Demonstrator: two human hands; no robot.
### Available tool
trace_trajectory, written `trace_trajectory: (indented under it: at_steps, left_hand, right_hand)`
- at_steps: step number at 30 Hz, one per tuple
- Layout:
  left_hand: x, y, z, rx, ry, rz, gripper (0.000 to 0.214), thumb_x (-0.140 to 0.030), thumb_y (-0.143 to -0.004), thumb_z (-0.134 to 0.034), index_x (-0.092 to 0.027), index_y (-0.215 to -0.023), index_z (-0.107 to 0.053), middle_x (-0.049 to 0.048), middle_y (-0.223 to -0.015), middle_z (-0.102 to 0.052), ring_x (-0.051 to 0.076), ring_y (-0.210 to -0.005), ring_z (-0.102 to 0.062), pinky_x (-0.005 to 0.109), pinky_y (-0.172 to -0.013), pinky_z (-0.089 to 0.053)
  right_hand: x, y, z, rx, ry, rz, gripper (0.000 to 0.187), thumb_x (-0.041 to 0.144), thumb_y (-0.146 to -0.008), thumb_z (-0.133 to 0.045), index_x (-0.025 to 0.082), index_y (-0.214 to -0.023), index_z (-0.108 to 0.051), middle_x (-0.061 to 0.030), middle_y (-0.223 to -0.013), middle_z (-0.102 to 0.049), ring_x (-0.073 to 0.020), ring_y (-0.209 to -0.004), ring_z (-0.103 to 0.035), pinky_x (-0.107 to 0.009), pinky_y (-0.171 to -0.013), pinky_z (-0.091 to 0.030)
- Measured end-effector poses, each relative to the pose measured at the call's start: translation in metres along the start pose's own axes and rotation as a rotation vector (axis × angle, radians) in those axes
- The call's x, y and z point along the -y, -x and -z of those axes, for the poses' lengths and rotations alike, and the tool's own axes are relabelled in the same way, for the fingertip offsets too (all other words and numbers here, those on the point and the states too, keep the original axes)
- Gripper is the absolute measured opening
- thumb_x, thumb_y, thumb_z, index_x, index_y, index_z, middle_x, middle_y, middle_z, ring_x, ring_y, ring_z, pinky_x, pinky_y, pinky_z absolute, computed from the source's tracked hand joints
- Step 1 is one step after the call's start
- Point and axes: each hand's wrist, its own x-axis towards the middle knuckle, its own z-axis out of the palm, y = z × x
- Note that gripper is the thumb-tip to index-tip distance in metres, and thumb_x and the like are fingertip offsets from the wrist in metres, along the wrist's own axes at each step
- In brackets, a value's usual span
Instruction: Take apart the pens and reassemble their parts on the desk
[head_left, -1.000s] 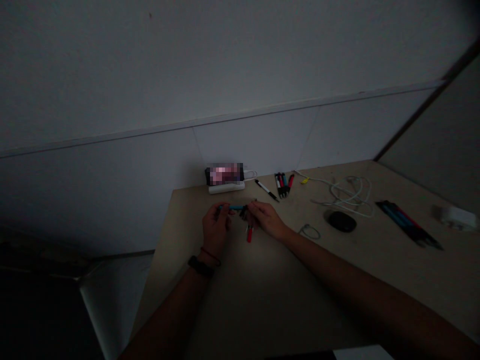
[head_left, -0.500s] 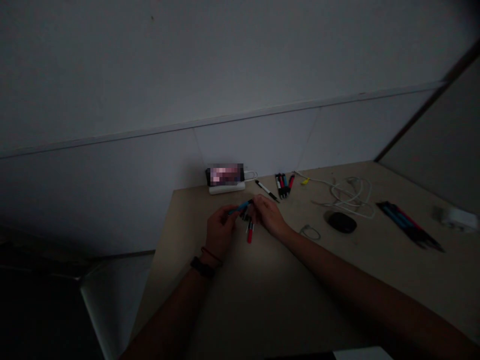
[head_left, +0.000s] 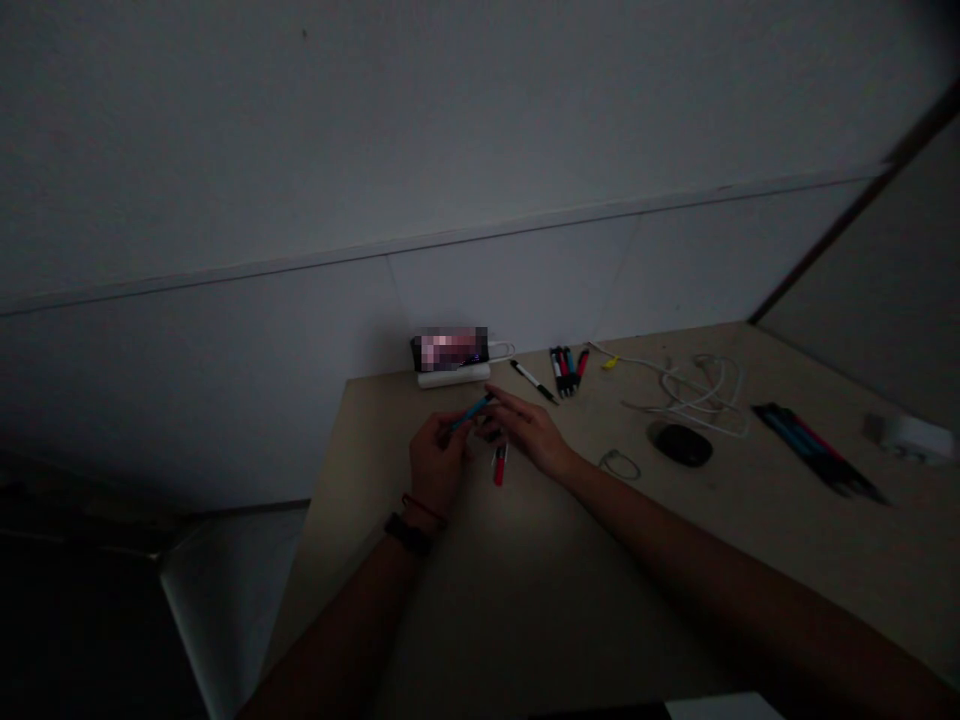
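My left hand (head_left: 436,458) is closed round a blue pen (head_left: 472,409), whose tip points up and to the right. My right hand (head_left: 529,432) meets it at that far end, fingers pinched near the pen's tip; what they pinch is too small and dark to make out. A red pen (head_left: 499,465) lies on the beige table (head_left: 525,560) just below and between the two hands. The scene is very dim.
At the back edge stand a white box with a dark device (head_left: 450,356) on it, a black-and-white pen (head_left: 534,381) and a bunch of coloured pens (head_left: 568,368). To the right lie a white cable (head_left: 694,390), a dark mouse (head_left: 681,444) and more pens (head_left: 817,460).
The blue pen has turned from lying level between the hands to slanting up to the right. Both hands have drawn closer together.
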Motion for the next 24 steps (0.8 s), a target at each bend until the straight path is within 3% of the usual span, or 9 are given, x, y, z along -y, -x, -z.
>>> trace_trajectory:
  at_steps: [6, 9, 14, 18, 24]
  left_hand:
    - [0.003, 0.0, -0.001, 0.019, -0.012, -0.003, 0.028, -0.038, -0.084, -0.072, -0.014, -0.098, -0.07, -0.0009, -0.066, -0.065, 0.01, -0.048, -0.054, 0.021, -0.048, -0.043]
    - [0.009, -0.001, -0.002, 0.041, -0.04, -0.016, 0.025, -0.036, -0.087, -0.07, -0.015, -0.099, -0.07, -0.0008, -0.067, -0.065, 0.009, -0.049, -0.053, 0.021, -0.048, -0.042]
    - [0.014, -0.003, -0.002, 0.051, -0.113, -0.054, 0.02, -0.034, -0.089, -0.067, -0.018, -0.1, -0.071, -0.0004, -0.069, -0.065, 0.011, -0.054, -0.057, 0.022, -0.052, -0.044]
    - [0.012, -0.004, -0.001, 0.061, -0.106, -0.048, 0.022, -0.035, -0.089, -0.067, -0.018, -0.102, -0.071, 0.0019, -0.074, -0.068, 0.013, -0.061, -0.061, 0.023, -0.055, -0.047]
    - [0.008, -0.004, -0.001, 0.025, 0.014, 0.011, 0.039, -0.051, -0.091, -0.064, -0.017, -0.108, -0.067, 0.0083, -0.092, -0.073, 0.015, -0.068, -0.064, 0.021, -0.052, -0.047]
  right_hand:
    - [-0.002, 0.002, -0.001, -0.052, -0.022, 0.031, 0.08, 0.048, -0.087, -0.069, 0.032, -0.157, -0.035, -0.0068, -0.106, -0.073, -0.02, -0.073, -0.074, -0.03, -0.059, -0.058]
    - [-0.002, 0.001, -0.001, -0.019, 0.048, 0.035, 0.076, 0.045, -0.082, -0.075, 0.028, -0.15, -0.047, -0.0034, -0.093, -0.072, -0.0198, -0.07, -0.073, -0.027, -0.054, -0.055]
    - [0.0, 0.0, -0.004, -0.054, 0.138, 0.053, 0.053, 0.041, -0.076, -0.078, 0.021, -0.123, -0.067, -0.0018, -0.085, -0.071, -0.0159, -0.059, -0.069, -0.024, -0.046, -0.051]
    - [0.002, -0.001, -0.006, -0.11, 0.153, 0.063, 0.041, 0.045, -0.076, -0.077, 0.018, -0.106, -0.07, 0.0015, -0.068, -0.066, -0.0149, -0.052, -0.065, -0.023, -0.043, -0.047]
    - [0.002, -0.003, -0.005, -0.195, 0.135, 0.051, 0.044, 0.055, -0.074, -0.077, 0.018, -0.096, -0.067, 0.0015, -0.061, -0.067, -0.0141, -0.048, -0.062, -0.021, -0.041, -0.042]
